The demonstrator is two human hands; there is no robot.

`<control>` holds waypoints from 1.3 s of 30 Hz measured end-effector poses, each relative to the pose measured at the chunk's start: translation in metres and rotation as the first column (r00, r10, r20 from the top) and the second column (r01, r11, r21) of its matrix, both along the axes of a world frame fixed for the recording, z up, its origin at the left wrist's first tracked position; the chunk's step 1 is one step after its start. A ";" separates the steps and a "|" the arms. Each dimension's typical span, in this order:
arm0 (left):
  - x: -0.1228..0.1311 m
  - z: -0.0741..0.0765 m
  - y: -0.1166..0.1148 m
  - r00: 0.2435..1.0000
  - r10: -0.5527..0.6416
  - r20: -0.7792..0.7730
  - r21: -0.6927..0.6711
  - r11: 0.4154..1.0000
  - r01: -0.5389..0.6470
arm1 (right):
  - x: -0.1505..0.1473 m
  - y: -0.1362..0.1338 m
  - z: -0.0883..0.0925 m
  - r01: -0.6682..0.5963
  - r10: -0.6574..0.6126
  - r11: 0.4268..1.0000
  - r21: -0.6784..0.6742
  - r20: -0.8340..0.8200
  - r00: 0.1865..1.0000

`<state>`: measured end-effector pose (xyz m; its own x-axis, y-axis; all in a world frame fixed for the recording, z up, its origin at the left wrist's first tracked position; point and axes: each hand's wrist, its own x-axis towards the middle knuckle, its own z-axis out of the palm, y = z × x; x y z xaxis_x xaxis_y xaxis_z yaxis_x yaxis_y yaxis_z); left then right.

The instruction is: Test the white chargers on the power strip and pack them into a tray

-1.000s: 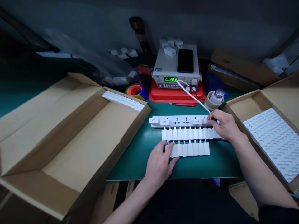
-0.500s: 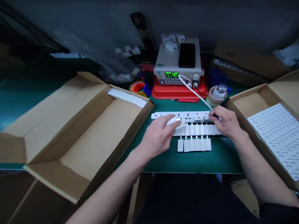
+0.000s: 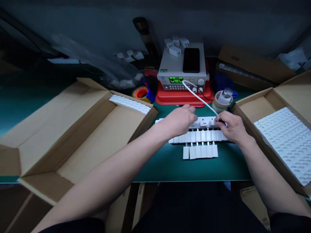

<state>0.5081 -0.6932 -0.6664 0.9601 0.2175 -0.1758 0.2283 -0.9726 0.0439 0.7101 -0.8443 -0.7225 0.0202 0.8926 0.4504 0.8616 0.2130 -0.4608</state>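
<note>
The green bench (image 3: 155,168) carries two open cartons: the left carton (image 3: 97,136) and the right carton (image 3: 252,106). Between them, at the back, stands one bench instrument (image 3: 181,61); its display (image 3: 176,80) shows different text from half a second ago. Four adapters and one phone (image 3: 191,60) rest on top.

The power strip (image 3: 198,120) lies mid-bench, its long axis left to right. Half a second ago the left hand (image 3: 186,119) held a white piece above the strip's left part; now it is farther right, fingers curled low over the middle, and I cannot tell whether its grip holds anything. The right hand (image 3: 232,127) stays at the right end, grip pinched closed on the end of the one white cable (image 3: 200,98).

In front lie two rows of chargers; the nearer row (image 3: 201,151) has six, unchanged, their narrow tabs pointing toward the strip.
</note>
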 end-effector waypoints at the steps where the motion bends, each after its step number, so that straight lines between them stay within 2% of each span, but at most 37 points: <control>1: -0.001 -0.001 0.000 1.000 -0.004 -0.001 0.007 1.000 0.004 | 0.000 0.000 0.000 -0.003 0.003 1.000 0.005 0.002 1.000; 6: 0.009 -0.006 -0.004 0.998 -0.020 -0.066 0.028 0.999 0.022 | 0.001 0.001 -0.002 -0.009 0.009 0.999 0.039 -0.001 1.000; 9: 0.009 -0.010 -0.001 1.000 -0.011 -0.001 -0.017 1.000 0.011 | 0.001 0.001 -0.002 -0.011 0.011 0.999 0.046 -0.002 1.000; 12: -0.006 -0.018 0.007 0.996 0.041 0.078 -0.025 0.999 -0.039 | 0.000 0.001 -0.002 -0.014 0.014 0.999 0.049 -0.012 1.000; 16: -0.030 -0.036 0.014 0.993 0.092 0.076 -0.007 0.996 -0.092 | 0.000 0.000 -0.001 -0.011 0.011 0.999 0.046 -0.010 1.000; 20: -0.035 -0.049 0.011 0.986 0.138 0.090 -0.029 0.990 -0.136 | 0.000 0.000 -0.001 -0.021 0.021 0.999 0.044 -0.010 1.000; 24: -0.026 -0.048 0.003 0.978 0.189 0.083 -0.055 0.981 -0.185 | 0.001 0.000 -0.002 -0.017 0.017 0.998 0.063 -0.004 1.000; 28: -0.005 -0.045 -0.013 0.971 0.143 0.193 -0.110 0.986 -0.123 | 0.001 0.001 -0.001 -0.025 0.025 0.998 0.060 0.000 1.000; 31: 0.013 -0.050 -0.025 0.963 0.153 0.222 -0.139 0.982 -0.124 | 0.001 0.000 0.000 -0.024 0.023 0.997 0.070 0.006 1.000; 34: 0.021 -0.057 -0.027 0.941 0.172 0.290 -0.155 0.979 -0.132 | 0.001 0.000 0.002 -0.016 0.015 0.998 0.065 0.015 1.000; 39: 0.022 -0.055 -0.031 0.914 0.099 0.395 -0.269 0.963 0.012 | 0.002 -0.001 0.003 -0.014 0.014 0.999 0.046 0.005 1.000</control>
